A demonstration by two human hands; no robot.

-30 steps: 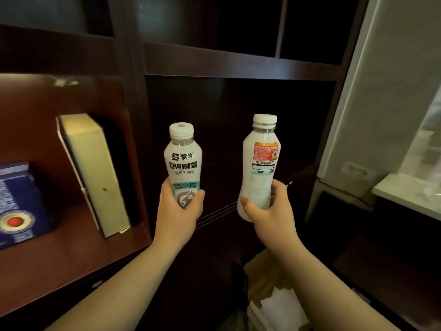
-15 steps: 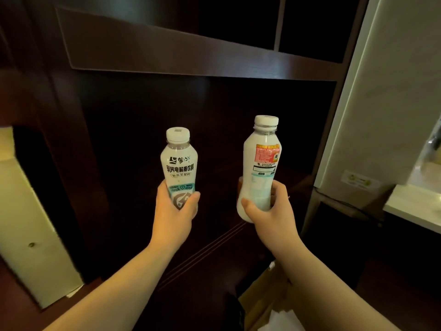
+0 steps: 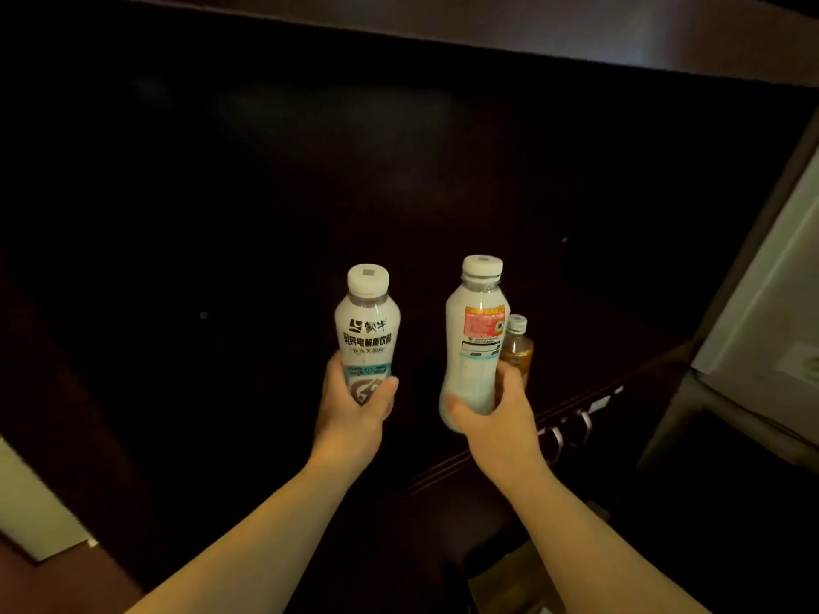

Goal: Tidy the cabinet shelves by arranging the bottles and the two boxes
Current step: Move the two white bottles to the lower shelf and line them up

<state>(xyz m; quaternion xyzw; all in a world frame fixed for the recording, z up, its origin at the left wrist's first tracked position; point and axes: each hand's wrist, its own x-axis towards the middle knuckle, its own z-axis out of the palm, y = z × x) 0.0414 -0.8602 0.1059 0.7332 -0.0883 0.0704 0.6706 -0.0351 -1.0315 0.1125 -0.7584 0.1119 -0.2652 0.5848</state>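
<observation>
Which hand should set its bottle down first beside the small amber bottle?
Probably the right hand: its white bottle is already next to the small amber bottle, while the left hand holds its bottle farther away.

Bare forearms, no sleeves; left grip (image 3: 354,405), right grip (image 3: 492,414) ungloved.

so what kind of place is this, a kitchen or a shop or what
Most likely a room in a home, at a dark wood cabinet with open shelves; too dim to be sure. A small amber bottle stands inside, and each hand holds a white drink bottle. A pale appliance-like panel stands at the right.
</observation>
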